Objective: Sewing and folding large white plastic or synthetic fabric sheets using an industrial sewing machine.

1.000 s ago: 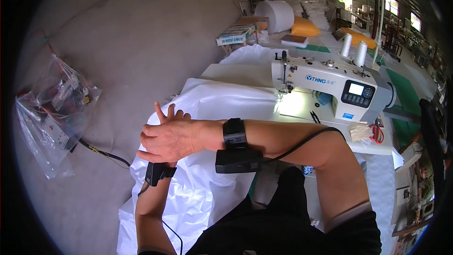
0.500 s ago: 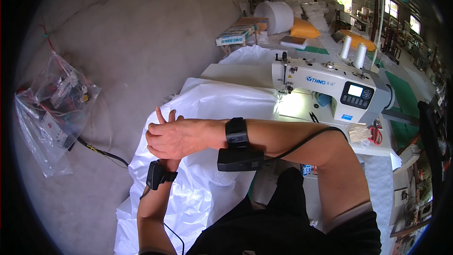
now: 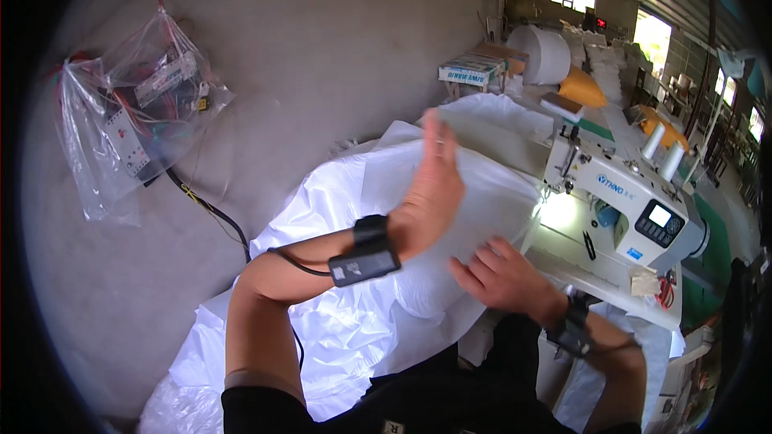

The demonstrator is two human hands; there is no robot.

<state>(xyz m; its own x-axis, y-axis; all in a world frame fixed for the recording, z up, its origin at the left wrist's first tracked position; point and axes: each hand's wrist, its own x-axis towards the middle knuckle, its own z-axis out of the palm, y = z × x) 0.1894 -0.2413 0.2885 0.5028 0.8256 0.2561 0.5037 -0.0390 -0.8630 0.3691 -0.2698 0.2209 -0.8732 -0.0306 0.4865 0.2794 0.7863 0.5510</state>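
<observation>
A white, glossy plastic sheet [image 3: 338, 345] drapes in folds over the table and down in front of me. My left hand [image 3: 434, 189] is above the sheet with its fingers straight and pointing away from me. Nearer my body, my right hand [image 3: 508, 277] hovers over the sheet's right part, fingers loosely bent and apart, nothing seen in them. To the right stands a white sewing machine [image 3: 623, 185], its lamp lit. The sheet's far edge reaches close to the needle area. Both wrists carry strapped black devices.
Black thread snips [image 3: 589, 246] lie on the machine bed; red-handled scissors [image 3: 666, 292] rest near its right corner. Two white thread cones [image 3: 663, 151] stand behind the machine. At left, a clear plastic bag [image 3: 129, 128] with wired boxes hangs by the wall. A big white roll [image 3: 540, 55] sits farther back.
My hands, close together over the sheet's left side before, have parted: the left reaches forward, the right has come back toward the machine. The view has turned leftward.
</observation>
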